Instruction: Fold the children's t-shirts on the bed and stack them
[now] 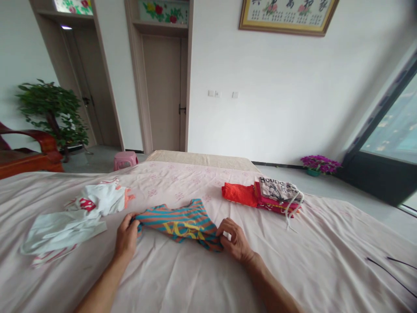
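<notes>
A small striped shirt (182,219), teal and orange-brown with yellow lettering, lies partly bunched on the bed sheet. My left hand (127,234) pinches its left end, fingers closed on the cloth. On the other side my right hand (235,240) grips the right end between thumb and fingers. The neckline points away from me. To the left is a loose heap of white clothes (84,213) with red and orange trim. A stack of folded clothes (278,198) sits to the right, a light printed piece with a white drawstring on top and a red garment (239,194) beside it.
The pale pink sheet (182,282) is wrinkled. Thin dark cords (391,274) lie at the right edge. Beyond the bed stand a pink stool (125,160), a wooden armchair (35,150), a leafy plant (52,113) and purple flowers (321,164).
</notes>
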The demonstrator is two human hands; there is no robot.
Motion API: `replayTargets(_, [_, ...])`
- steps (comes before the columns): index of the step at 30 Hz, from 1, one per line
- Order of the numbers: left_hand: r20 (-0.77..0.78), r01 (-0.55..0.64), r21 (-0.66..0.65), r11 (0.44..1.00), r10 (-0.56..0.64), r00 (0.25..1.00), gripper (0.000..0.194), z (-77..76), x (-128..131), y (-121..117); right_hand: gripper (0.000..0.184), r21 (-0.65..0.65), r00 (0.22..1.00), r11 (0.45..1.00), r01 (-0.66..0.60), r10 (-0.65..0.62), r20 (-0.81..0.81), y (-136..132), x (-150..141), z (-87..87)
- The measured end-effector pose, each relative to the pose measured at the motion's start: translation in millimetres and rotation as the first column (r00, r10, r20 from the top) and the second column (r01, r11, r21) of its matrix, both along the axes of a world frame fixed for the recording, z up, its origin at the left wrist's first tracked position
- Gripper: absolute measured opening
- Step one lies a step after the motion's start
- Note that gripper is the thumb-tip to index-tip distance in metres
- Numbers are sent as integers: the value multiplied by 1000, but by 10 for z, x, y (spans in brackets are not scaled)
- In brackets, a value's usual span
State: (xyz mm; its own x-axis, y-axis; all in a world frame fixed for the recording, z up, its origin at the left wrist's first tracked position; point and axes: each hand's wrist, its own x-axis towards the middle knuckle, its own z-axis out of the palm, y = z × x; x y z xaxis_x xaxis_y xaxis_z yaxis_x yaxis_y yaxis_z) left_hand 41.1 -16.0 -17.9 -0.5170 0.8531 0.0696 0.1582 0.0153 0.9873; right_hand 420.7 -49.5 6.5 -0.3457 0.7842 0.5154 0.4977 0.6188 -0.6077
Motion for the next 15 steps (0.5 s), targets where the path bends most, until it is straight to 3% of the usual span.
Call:
replayTargets(3, [145,14,-51,999,-6,989,44,103,9,-17,17,-232,993,973,-21,-7,-120,-53,-29,8])
replayTargets(6, [87,96,-101,990,-87,992,56,178,41,-22,24,-439,982,898,-22,-63,-178,-48,-61,-23])
replayTargets(10, [-174,269,-216,938,-308,935,48,171,66,-12,38,-382,992,919,97,-120,-37,-10,-86,-43])
replayTargets(13, [-346,257,-282,924,-348,871,32,146,78,-16,41,-310,988,939,152,-130,89,-13,-102,-18])
replayTargets(15, [-346,248,-277,928,-337,876,28,149,89,-40,44,-287,982,944,161,-125,140,-26,-112,0])
